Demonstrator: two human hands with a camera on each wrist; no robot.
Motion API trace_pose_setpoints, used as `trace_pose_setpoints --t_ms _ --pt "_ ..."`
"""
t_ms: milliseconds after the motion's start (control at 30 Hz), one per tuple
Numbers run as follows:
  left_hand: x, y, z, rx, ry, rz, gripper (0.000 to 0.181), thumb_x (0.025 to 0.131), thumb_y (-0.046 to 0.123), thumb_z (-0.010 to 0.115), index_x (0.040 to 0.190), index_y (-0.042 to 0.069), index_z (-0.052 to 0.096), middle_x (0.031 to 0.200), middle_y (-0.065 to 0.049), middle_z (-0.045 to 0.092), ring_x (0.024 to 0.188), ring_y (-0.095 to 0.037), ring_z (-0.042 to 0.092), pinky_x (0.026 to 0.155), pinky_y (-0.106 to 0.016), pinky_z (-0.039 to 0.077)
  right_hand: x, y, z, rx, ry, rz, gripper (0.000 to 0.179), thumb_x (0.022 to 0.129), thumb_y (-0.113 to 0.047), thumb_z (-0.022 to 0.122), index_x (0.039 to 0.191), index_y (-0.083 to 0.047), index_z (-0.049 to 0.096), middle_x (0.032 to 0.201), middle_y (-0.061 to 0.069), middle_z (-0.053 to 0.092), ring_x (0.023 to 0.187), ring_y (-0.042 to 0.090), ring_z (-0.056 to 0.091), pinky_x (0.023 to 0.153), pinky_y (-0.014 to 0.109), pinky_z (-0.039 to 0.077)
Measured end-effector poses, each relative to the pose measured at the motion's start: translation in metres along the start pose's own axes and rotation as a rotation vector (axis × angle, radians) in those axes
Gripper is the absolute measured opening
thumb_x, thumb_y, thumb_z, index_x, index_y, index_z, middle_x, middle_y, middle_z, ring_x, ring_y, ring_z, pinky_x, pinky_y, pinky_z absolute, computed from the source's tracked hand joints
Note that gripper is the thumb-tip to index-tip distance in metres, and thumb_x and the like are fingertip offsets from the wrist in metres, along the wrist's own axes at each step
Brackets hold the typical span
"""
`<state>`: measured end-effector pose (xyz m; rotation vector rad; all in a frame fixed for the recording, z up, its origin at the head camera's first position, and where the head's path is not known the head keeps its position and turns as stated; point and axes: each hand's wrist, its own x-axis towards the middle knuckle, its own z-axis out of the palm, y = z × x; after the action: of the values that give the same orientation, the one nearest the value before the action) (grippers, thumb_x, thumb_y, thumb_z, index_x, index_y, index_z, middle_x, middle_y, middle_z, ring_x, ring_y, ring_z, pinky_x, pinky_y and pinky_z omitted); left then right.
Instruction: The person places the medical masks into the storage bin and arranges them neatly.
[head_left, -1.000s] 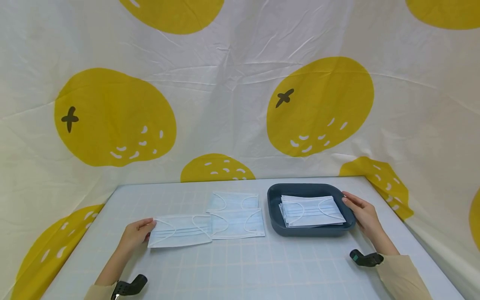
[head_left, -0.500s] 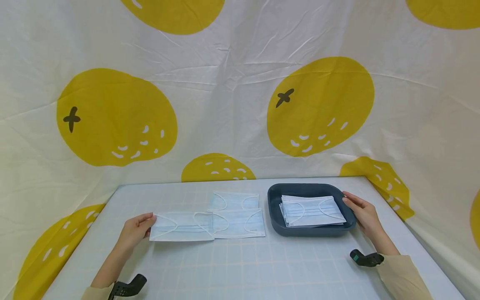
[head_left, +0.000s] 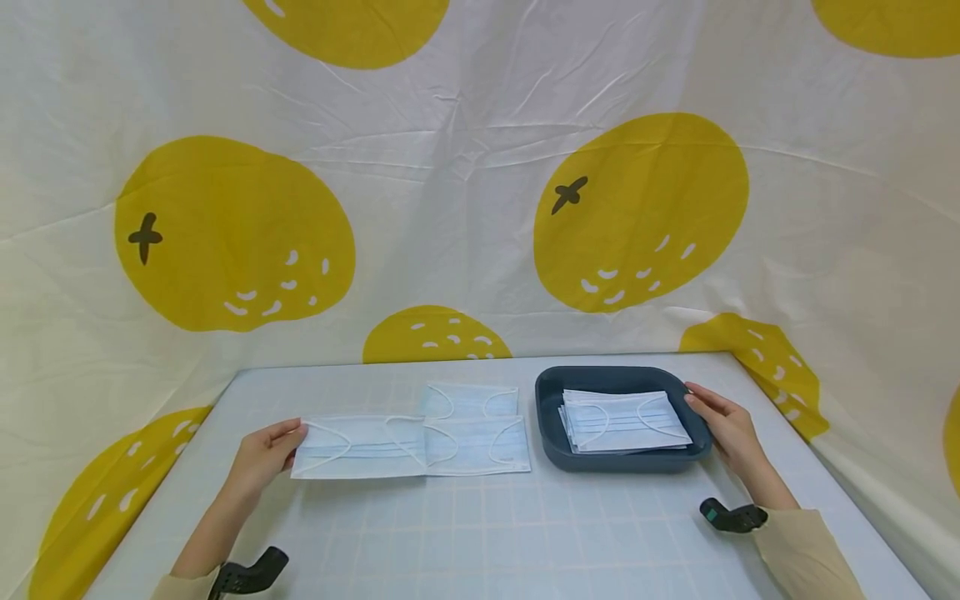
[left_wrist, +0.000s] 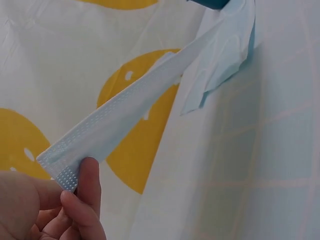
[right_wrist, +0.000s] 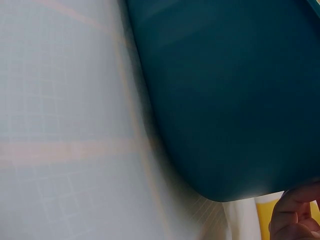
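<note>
At the left of the head view, my left hand [head_left: 258,457] pinches the left end of a pale blue face mask [head_left: 356,450] with white ear loops. The left wrist view shows this mask [left_wrist: 127,107] stretching away from thumb and fingers, its near end raised off the table. Its far end meets or overlaps a second mask [head_left: 483,450] lying flat; another mask [head_left: 472,402] lies behind that one. My right hand [head_left: 731,429] grips the right rim of a dark blue tray [head_left: 551,408], which bears several stacked masks [head_left: 626,423]. In the right wrist view, the tray's side [right_wrist: 230,100] hides most of that hand.
A pale checked cloth covers the table [head_left: 480,533]. Behind it hangs a white curtain [head_left: 465,225] with yellow fruit shapes. Black cameras are strapped to both wrists.
My left hand has moved up and away from me, carrying the held mask level with the flat one beside it. The right hand and the tray have stayed put.
</note>
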<state>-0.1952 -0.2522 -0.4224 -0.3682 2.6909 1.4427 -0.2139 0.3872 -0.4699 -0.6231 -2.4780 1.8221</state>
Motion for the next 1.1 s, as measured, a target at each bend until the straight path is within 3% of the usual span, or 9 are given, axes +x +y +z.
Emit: trace_pose_setpoints --t_ms 367,700,1100 --pt "0.001 0.015 0.026 -0.049 -0.01 0.049 0.052 0.099 0.026 0.053 0.135 -0.01 0.046 0.128 -0.03 0.056 0.077 -0.004 0.06 0.063 -0.014 0.053 0.0 0.003 -0.003 -0.004 0.001 -0.008 0.07 0.092 -0.055 0.052 0.149 -0.016 0.035 0.157 0.014 0.027 0.141 0.028 0.031 0.101 0.02 0.04" --pt "0.004 0.029 0.052 -0.114 -0.039 0.021 0.05 0.098 0.024 0.055 0.135 -0.008 0.047 0.129 -0.028 0.056 0.076 -0.007 0.059 0.064 -0.015 0.052 0.002 0.003 -0.002 -0.008 -0.007 -0.022 0.071 0.093 -0.055 0.05 0.149 -0.014 0.034 0.157 0.014 0.027 0.143 0.03 0.029 0.112 0.038 0.032" --pt "0.004 0.05 0.081 -0.165 -0.06 0.024 0.046 0.099 0.024 0.054 0.135 -0.004 0.049 0.129 -0.026 0.058 0.079 -0.009 0.061 0.067 -0.014 0.053 0.001 0.002 0.0 0.007 -0.002 -0.019 0.07 0.094 -0.053 0.05 0.149 -0.013 0.034 0.157 0.014 0.029 0.142 0.029 0.031 0.11 0.034 0.032"
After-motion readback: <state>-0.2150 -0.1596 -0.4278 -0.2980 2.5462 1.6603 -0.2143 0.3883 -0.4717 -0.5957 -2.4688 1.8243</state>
